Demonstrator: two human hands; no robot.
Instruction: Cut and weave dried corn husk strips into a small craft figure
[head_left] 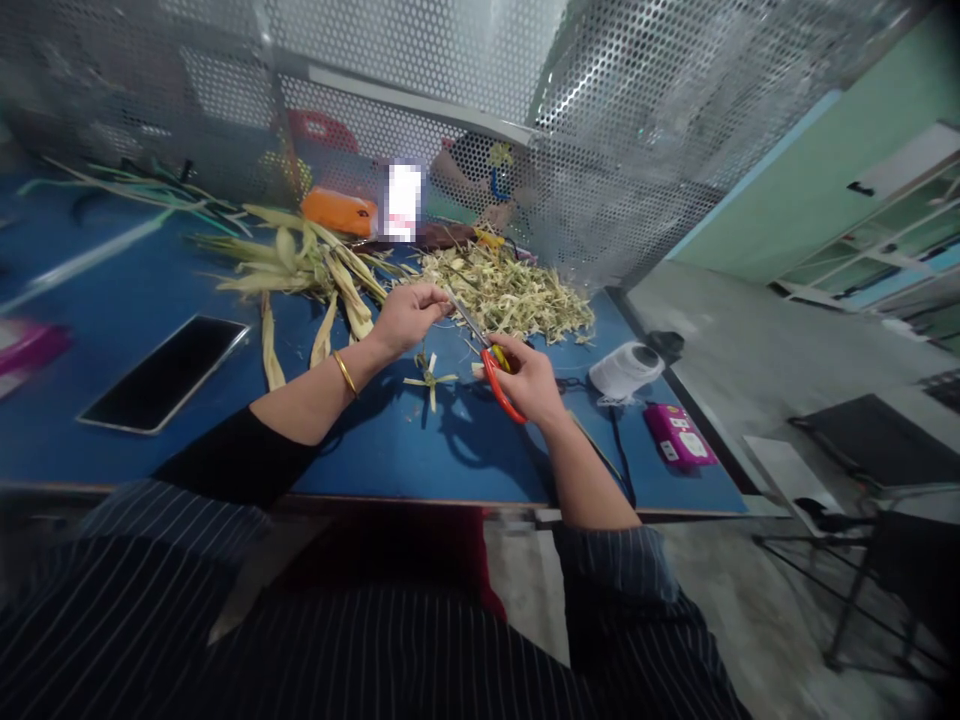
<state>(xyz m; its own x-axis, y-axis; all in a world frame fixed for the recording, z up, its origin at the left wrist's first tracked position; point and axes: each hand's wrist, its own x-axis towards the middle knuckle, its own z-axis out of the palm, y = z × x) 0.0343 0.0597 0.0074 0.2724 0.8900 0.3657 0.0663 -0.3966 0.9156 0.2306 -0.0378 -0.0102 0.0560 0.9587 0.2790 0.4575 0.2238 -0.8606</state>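
Observation:
Red-handled scissors [501, 385] are held in my right hand [534, 380], their blades pointing up and left toward my other hand. My left hand [409, 318] is closed in a pinch near the blade tips; what its fingertips hold is too small to make out. Below and between the hands, a small cross-shaped piece of husk strips [431, 380] lies on the blue table [420, 465]. Just beyond the blades spreads a heap of cut husk bits [510, 290]. Long dried corn husks [300, 265] lie to the left of my left hand.
A dark-screened tablet or phone [165, 375] lies at left. On the right are a white spool of thread [626, 370] and a purple packet [679, 435]. An orange pouch [337, 212] sits near the perforated metal screen [420, 90], with a person partly visible behind it. A black chair [874, 440] stands at right.

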